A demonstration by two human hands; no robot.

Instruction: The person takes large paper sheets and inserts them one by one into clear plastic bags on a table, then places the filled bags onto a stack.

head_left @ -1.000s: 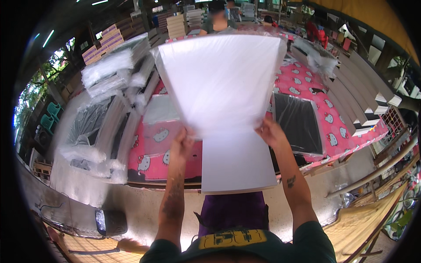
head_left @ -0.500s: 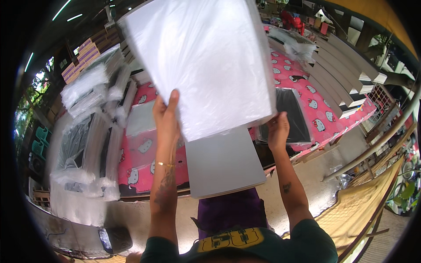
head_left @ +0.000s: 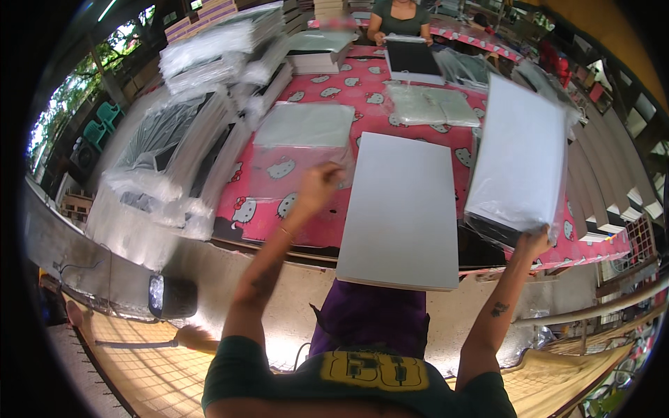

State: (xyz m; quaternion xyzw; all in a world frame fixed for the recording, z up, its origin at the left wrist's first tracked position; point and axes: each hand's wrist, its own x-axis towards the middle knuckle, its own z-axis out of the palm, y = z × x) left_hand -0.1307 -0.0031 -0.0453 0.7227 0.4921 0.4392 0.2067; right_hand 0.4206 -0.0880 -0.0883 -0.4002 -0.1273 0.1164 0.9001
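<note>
My right hand (head_left: 535, 240) grips the lower corner of a white board in a clear plastic sleeve (head_left: 517, 150), held tilted over the right of the table. Beneath its lower edge, part of a dark sleeved board (head_left: 495, 231) shows. Blurred by motion, my left hand (head_left: 323, 184) is over flat clear plastic sleeves (head_left: 279, 171); whether it touches them I cannot tell. Between my hands lies a pale grey-white board (head_left: 401, 212), overhanging the table's near edge. A pale sheet in plastic (head_left: 306, 124) lies beyond my left hand.
Tall stacks of plastic-wrapped boards (head_left: 164, 150) stand at the left. A bundle of clear sleeves (head_left: 432, 104) lies farther back on the pink patterned tablecloth (head_left: 362, 97). Across the table a person (head_left: 402, 17) handles a black board (head_left: 412, 59). Grey board stacks (head_left: 606, 160) line the right.
The sleeved white board has swung from in front of me to the right, in my right hand. My left hand has let go of it and moved over the clear sleeves. The view has shifted.
</note>
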